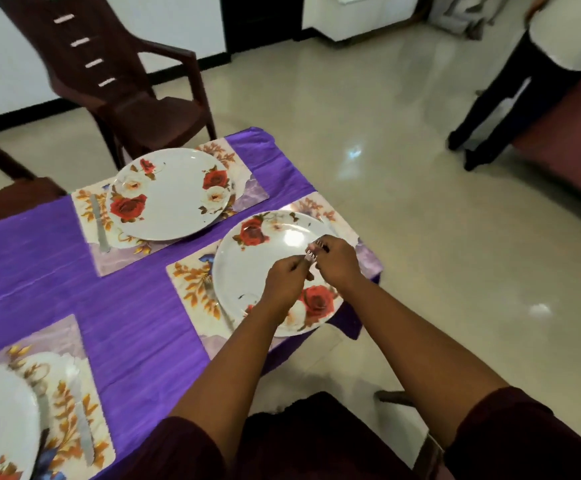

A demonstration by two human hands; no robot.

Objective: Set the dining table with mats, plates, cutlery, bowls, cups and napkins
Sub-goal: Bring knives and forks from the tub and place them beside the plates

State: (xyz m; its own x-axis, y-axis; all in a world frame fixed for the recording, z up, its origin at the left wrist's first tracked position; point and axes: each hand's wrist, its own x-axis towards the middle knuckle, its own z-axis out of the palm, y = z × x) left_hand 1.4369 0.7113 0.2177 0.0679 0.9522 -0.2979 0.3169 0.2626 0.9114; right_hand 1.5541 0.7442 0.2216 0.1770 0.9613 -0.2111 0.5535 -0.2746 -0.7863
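Cutlery (311,253) is the thing in hand: a small bunch of metal pieces, tines showing, held between both hands just above the near plate (247,271). The left hand (283,284) curls its fingers around the lower end, while the right hand (337,259) pinches the upper end, most likely to separate one piece from the bunch before laying it down. How many pieces there are is too blurred to tell. The bunch's long axis runs slantwise, from the left hand up and away toward the plate's far right rim, tips pointing that way.

Holding it over the plate keeps it close to the bare right strip of the mat (188,282), where a piece probably belongs; a fork (212,292) already lies on the mat just left of the plate.

Beyond, on the purple-covered bench (39,258), a second rose plate (174,195) sits on its own mat with a knife (98,223) on its left. At the near left, a third setting (1,420) has a knife (83,431) beside it. A dark chair (126,81) stands at the far side, and another person (524,81) stands on the tiled floor.
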